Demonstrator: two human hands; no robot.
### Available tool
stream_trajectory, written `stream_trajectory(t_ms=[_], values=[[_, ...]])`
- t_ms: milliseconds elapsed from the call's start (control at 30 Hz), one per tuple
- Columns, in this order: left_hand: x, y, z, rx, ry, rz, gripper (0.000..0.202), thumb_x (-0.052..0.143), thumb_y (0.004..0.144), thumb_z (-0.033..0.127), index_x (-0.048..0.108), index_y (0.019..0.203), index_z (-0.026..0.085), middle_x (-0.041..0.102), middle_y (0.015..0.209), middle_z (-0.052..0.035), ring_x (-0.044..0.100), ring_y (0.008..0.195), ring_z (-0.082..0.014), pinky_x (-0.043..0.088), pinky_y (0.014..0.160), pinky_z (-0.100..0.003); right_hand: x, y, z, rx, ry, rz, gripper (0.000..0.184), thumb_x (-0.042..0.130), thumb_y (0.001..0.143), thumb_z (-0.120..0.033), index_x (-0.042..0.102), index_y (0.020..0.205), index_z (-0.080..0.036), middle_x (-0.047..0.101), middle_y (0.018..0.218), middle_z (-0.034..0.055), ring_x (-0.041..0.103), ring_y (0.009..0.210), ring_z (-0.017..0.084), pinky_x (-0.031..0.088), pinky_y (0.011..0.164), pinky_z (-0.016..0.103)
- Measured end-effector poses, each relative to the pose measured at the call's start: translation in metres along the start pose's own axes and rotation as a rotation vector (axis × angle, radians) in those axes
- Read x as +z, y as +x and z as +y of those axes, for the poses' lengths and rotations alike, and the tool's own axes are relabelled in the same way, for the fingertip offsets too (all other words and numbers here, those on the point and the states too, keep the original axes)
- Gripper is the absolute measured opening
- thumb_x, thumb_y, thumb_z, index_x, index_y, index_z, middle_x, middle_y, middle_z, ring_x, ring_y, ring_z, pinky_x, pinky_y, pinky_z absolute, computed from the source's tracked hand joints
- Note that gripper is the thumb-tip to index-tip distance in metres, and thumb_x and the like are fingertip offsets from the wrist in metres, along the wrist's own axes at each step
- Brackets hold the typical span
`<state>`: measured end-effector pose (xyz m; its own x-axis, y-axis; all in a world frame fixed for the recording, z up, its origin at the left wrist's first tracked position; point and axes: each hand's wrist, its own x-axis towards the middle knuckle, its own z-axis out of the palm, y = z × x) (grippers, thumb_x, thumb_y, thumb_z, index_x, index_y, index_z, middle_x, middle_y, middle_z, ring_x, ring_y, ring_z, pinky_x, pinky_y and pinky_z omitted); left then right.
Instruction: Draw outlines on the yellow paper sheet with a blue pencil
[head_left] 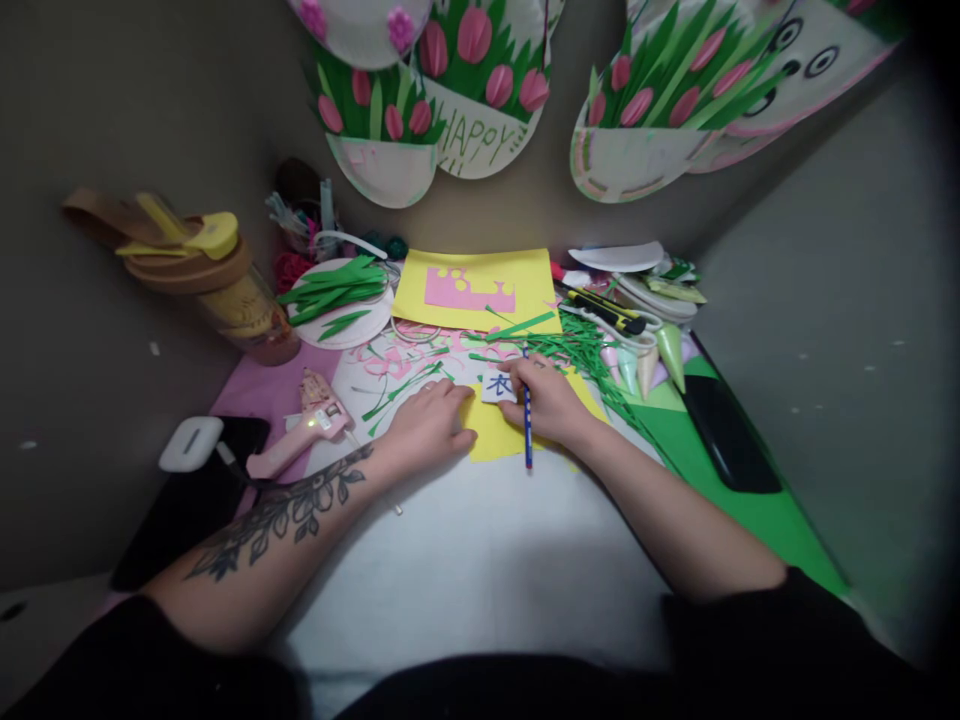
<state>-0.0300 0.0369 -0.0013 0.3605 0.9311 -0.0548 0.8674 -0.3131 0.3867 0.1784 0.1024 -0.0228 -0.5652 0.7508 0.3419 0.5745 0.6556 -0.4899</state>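
Left hand [430, 420] unclenched, palm down at yellow paper [493, 438], right hand [553, 402] holding card [495, 389] and pencil [529, 435]

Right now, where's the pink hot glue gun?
In the head view, the pink hot glue gun lies on the left, between the white earbud case and the left hand.

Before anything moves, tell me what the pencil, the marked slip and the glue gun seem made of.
Pencil: probably painted wood, going by its thin, straight blue barrel, though plastic is possible.
Slip: likely matte paper or thin card, white and flat, dark strokes on it.
Glue gun: apparently plastic, smooth-looking, mostly an even pink.
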Motion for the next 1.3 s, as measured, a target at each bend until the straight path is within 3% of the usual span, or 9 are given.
stream_trajectory(t_ms=[133,233,333,400,533,600,667,900,1300], values=[[0.000,0.000,0.001,-0.018,0.001,-0.001,0.051,0.056,0.076,0.035,0.048,0.123,0.018,0.055,0.111,-0.0088,0.051,0.105,-0.0257,0.040,0.092,-0.036,-0.004,0.001,0.008,0.110,-0.023,0.170,0.017,0.063,0.071,-0.027,0.051,0.081,-0.022,0.064,0.102,0.0100,0.053,0.098,0.028,0.042,0.083,0.041],[0.000,0.000,0.001,-0.017,-0.005,-0.001,0.051,0.057,0.076,0.036,0.048,0.122,0.018,0.055,0.111,-0.0090,0.050,0.106,-0.0258,0.040,0.092,-0.037,-0.006,-0.004,0.005,0.178,0.161,0.255,0.030,0.055,0.080,-0.051,0.055,0.083,-0.021,0.065,0.098,0.0095,0.056,0.095,0.026,0.044,0.081,0.040],[0.000,0.000,0.000,-0.011,-0.014,-0.009,0.049,0.056,0.076,0.036,0.049,0.122,0.019,0.054,0.111,-0.0085,0.051,0.105,-0.0253,0.040,0.092,-0.036,-0.004,-0.010,-0.002,0.285,0.545,0.116,0.060,0.028,0.085,-0.069,0.061,0.092,-0.020,0.066,0.080,0.0077,0.058,0.068,0.018,0.046,0.060,0.032],[0.000,0.000,-0.001,-0.008,-0.016,-0.016,0.047,0.056,0.077,0.035,0.051,0.122,0.021,0.054,0.109,-0.0075,0.052,0.104,-0.0245,0.040,0.092,-0.036,-0.001,-0.011,-0.005,0.376,0.715,0.029,0.066,0.025,0.084,-0.072,0.063,0.093,-0.019,0.064,0.071,0.0066,0.054,0.055,0.015,0.041,0.049,0.028],[0.000,0.000,-0.001,0.009,-0.020,-0.014,0.044,0.054,0.078,0.036,0.053,0.120,0.024,0.054,0.106,-0.0058,0.053,0.100,-0.0231,0.042,0.090,-0.034,0.005,-0.007,-0.010,0.504,0.724,0.023,0.039,0.054,0.079,-0.057,0.061,0.078,-0.019,0.057,0.055,-0.0001,0.047,0.045,0.011,0.035,0.043,0.025],[0.000,0.001,-0.001,0.019,-0.023,-0.009,0.042,0.053,0.079,0.036,0.054,0.120,0.025,0.054,0.105,-0.0053,0.053,0.100,-0.0227,0.042,0.089,-0.034,0.006,-0.003,-0.011,0.504,0.695,0.059,0.025,0.064,0.073,-0.044,0.056,0.073,-0.020,0.051,0.051,-0.0042,0.044,0.044,0.010,0.033,0.044,0.023],[0.000,0.001,-0.002,0.020,-0.023,-0.011,0.042,0.053,0.079,0.036,0.055,0.119,0.026,0.054,0.104,-0.0050,0.053,0.099,-0.0223,0.042,0.088,-0.034,0.006,0.001,-0.013,0.469,0.655,0.093,0.023,0.069,0.066,-0.034,0.050,0.067,-0.021,0.047,0.053,-0.0059,0.041,0.047,0.009,0.031,0.045,0.023],[0.000,0.002,-0.002,0.016,-0.021,-0.017,0.043,0.055,0.078,0.035,0.055,0.119,0.026,0.053,0.103,-0.0049,0.053,0.099,-0.0224,0.043,0.088,-0.034,0.011,0.003,-0.014,0.421,0.479,0.144,0.030,0.067,0.067,-0.034,0.043,0.056,-0.020,0.042,0.052,-0.0050,0.038,0.052,0.010,0.028,0.049,0.024],[-0.003,0.001,0.000,-0.004,-0.039,-0.038,0.043,0.055,0.078,0.035,0.055,0.120,0.027,0.053,0.105,-0.0051,0.052,0.100,-0.0227,0.042,0.091,-0.034,0.011,0.002,-0.016,0.425,0.462,0.112,0.028,0.065,0.067,-0.031,0.042,0.055,-0.020,0.042,0.052,-0.0048,0.037,0.053,0.010,0.029,0.050,0.024]])
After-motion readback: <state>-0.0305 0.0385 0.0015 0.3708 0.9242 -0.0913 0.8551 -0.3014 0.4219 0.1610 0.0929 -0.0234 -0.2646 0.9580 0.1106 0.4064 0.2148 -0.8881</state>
